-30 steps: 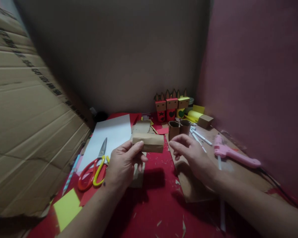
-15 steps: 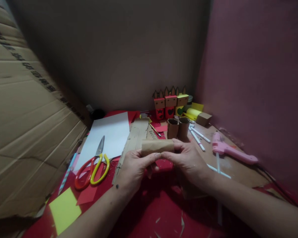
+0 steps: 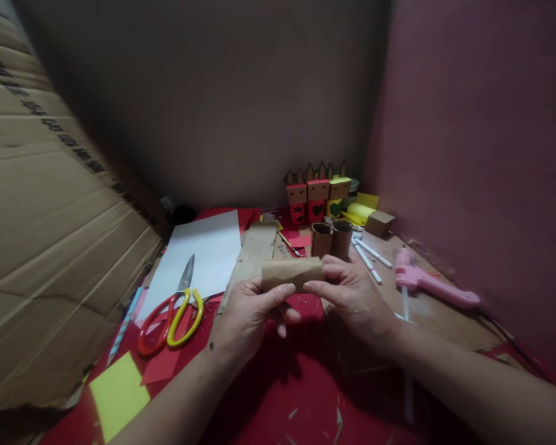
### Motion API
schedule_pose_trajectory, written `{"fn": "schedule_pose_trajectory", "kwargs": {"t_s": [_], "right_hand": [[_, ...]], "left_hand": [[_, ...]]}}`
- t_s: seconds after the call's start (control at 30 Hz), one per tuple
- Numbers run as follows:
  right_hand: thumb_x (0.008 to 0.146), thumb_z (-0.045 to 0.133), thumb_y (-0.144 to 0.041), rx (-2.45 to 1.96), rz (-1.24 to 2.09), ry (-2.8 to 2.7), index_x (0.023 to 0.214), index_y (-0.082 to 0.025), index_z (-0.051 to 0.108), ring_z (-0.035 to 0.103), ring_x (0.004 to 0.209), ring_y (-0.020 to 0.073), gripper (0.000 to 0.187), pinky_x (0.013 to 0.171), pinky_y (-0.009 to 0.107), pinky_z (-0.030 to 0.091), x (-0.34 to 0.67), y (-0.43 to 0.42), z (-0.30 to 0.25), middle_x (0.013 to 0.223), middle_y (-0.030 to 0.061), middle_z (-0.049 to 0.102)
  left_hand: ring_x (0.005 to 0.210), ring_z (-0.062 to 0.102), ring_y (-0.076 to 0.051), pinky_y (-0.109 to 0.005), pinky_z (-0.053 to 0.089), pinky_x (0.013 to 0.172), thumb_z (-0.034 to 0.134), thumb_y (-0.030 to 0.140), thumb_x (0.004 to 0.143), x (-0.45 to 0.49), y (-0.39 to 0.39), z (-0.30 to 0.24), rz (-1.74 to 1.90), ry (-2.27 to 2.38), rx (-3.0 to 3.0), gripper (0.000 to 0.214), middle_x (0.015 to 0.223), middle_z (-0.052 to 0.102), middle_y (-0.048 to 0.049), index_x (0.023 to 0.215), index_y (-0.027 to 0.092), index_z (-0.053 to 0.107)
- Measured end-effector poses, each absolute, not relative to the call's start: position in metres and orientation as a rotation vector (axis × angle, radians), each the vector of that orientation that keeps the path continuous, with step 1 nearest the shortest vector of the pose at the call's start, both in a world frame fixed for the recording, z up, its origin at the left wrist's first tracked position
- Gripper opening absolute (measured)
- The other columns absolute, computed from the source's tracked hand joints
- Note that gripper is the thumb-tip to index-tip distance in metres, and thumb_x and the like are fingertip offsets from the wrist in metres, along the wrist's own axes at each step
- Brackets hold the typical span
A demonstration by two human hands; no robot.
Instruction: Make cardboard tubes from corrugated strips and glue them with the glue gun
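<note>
A short brown cardboard tube (image 3: 291,272) lies sideways between my hands above the red tabletop (image 3: 287,383). My left hand (image 3: 252,312) grips its left end, thumb along the near side and fingers partly hidden behind. At the other end, my right hand (image 3: 352,293) pinches the tube between thumb and fingers. Just beyond stand two upright cardboard tubes (image 3: 322,241). Behind them is a row of three small figures with pointed ears, one of them a red figure (image 3: 317,201).
Scissors (image 3: 185,309) with red and yellow handles lie on white paper (image 3: 204,247) at left. A cardboard strip (image 3: 252,253) is beside it. On the right, a pink glue gun (image 3: 433,284) rests near white markers (image 3: 368,259). A large cardboard sheet (image 3: 50,216) rises at far left.
My thumbs have moved slightly apart along the tube, and the left fingers below it have shifted. Both hands keep their hold.
</note>
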State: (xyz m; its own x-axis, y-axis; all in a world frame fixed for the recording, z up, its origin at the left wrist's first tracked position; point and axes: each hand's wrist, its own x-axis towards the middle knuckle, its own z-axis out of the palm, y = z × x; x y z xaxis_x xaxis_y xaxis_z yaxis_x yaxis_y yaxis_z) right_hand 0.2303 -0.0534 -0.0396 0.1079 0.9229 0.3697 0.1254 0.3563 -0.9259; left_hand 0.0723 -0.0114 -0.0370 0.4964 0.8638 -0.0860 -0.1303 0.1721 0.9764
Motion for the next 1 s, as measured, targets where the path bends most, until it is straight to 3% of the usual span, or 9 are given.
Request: {"fn": "schedule_pose_trajectory", "kwargs": {"t_s": [0.23, 0.47, 0.8, 1.0], "right_hand": [[0.072, 0.064, -0.013, -1.062, 0.677, -1.423, 0.07, -0.019, 0.071, 0.054, 0.07, 0.0129, 0.01, 0.064, 0.026, 0.044, 0.227, -0.055, -0.04, 0.071, -0.0005, 0.056], [0.07, 0.064, -0.015, -1.072, 0.877, -1.273, 0.073, -0.018, 0.068, 0.058, 0.08, 0.0172, 0.006, 0.076, 0.033, 0.045, 0.236, -0.051, -0.041, 0.078, 0.0011, 0.06], [0.067, 0.069, -0.015, -1.003, 1.015, -1.215, 0.083, -0.02, 0.069, 0.061, 0.085, 0.0179, 0.018, 0.081, 0.035, 0.048, 0.236, -0.049, -0.045, 0.086, 0.0016, 0.066], [0.07, 0.066, -0.015, -1.013, 0.849, -1.3, 0.086, -0.023, 0.07, 0.061, 0.087, 0.018, 0.018, 0.083, 0.036, 0.047, 0.233, -0.052, -0.045, 0.087, 0.0013, 0.066]], "left_hand": [[0.049, 0.061, -0.011, -0.015, 0.041, 0.03, 0.07, 0.022, 0.069, 0.075, -0.011, -0.041, 0.856, 0.738, 1.129, 0.024, 0.069, 0.068, -0.0046, 0.091, 0.012, 0.068], [0.032, 0.05, -0.008, -0.015, 0.04, 0.032, 0.067, 0.024, 0.073, 0.068, 0.0, -0.041, 0.798, 0.762, 1.169, 0.031, 0.048, 0.064, -0.0038, 0.1, 0.009, 0.065], [0.036, 0.051, -0.008, -0.016, 0.04, 0.035, 0.064, 0.025, 0.075, 0.074, -0.011, -0.043, 0.768, 0.766, 1.239, 0.03, 0.052, 0.065, -0.0041, 0.101, 0.011, 0.064], [0.043, 0.057, -0.011, -0.016, 0.039, 0.033, 0.065, 0.022, 0.073, 0.076, -0.014, -0.042, 0.772, 0.844, 1.314, 0.026, 0.06, 0.068, -0.0056, 0.097, 0.012, 0.067]]}}
